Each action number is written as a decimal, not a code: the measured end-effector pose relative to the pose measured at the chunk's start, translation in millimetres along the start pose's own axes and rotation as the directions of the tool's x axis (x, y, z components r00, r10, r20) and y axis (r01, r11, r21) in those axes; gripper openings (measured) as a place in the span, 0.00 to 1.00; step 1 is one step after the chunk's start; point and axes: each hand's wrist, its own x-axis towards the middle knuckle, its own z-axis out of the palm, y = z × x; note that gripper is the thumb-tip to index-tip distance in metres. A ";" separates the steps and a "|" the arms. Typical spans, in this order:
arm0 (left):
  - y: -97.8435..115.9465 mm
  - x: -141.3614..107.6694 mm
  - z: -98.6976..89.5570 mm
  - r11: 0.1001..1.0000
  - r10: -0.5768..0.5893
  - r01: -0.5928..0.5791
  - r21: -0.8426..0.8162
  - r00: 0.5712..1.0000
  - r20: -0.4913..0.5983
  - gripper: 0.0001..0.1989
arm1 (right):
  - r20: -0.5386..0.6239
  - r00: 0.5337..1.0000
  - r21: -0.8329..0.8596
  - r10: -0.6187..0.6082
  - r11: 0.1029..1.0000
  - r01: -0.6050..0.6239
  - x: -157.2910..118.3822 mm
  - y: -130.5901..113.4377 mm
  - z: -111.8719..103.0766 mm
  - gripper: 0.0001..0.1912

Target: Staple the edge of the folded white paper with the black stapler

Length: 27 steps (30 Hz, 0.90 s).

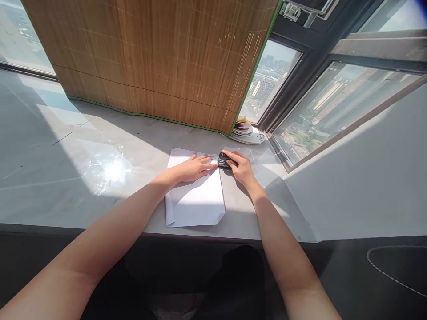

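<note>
A folded white paper [200, 200] lies on the sill near its front edge, with a fold along its left side and a turned-in corner at the lower right. My left hand [191, 169] rests flat across the upper part of the paper, fingers stretched to the right. Wrapped round a black stapler [224, 161], my right hand [242, 169] has it at the paper's upper right edge, close to the left fingertips. Whether the paper sits between the stapler's jaws is too small to tell. Something clear or pale [233, 149] lies behind the right hand.
A bamboo blind [150, 58] with green edging hangs down to the pale marble sill [66, 151]. Stacked round discs [245, 131] stand in the corner by the window [320, 102]. A white wall [360, 178] rises at the right, with a looped cord [376, 264] below.
</note>
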 end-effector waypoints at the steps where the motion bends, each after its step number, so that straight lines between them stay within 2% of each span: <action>1: 0.2 0.0 -0.1 1.000 0.000 0.000 -0.006 1.000 0.014 0.23 | -0.002 1.000 -0.004 -0.004 1.000 0.004 0.0 0.5 1.4 0.23; 5: 1.8 1.3 -0.6 1.000 0.013 -0.013 -0.012 0.998 0.062 0.24 | -0.045 0.999 -0.023 -0.031 0.999 0.030 0.6 1.7 7.7 0.25; 10: 2.9 2.4 -1.0 1.000 0.008 -0.007 -0.019 0.998 0.055 0.22 | -0.042 0.998 -0.067 -0.037 0.997 0.034 0.6 1.3 12.6 0.26; 16: 10.4 0.5 -9.0 0.999 -0.015 0.009 0.039 0.988 0.151 0.26 | -0.058 0.995 -0.114 -0.079 0.991 0.072 0.8 1.2 15.1 0.27; 27: 13.1 0.7 -10.0 0.999 -0.019 0.014 0.041 0.989 0.147 0.27 | -0.023 0.998 -0.243 -0.062 0.968 0.055 1.1 -4.3 17.1 0.29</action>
